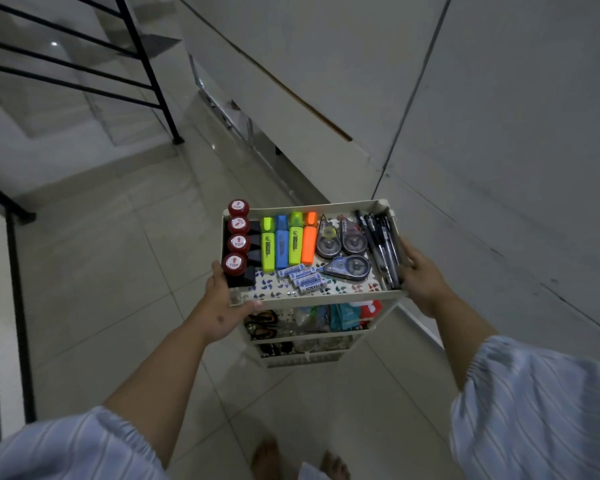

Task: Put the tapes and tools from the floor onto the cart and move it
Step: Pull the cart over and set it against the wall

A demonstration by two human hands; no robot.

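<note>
You hold the loaded cart (312,296) by both sides of its top tray, ready to push.

Your left hand (222,306) curls round the near-left corner and your right hand (421,271) grips the right rim, likely to steer it straight. On the tray: four stamps (238,242) at left, four highlighters (288,242), three correction tapes (347,251), pens (383,249) at right.
</note>
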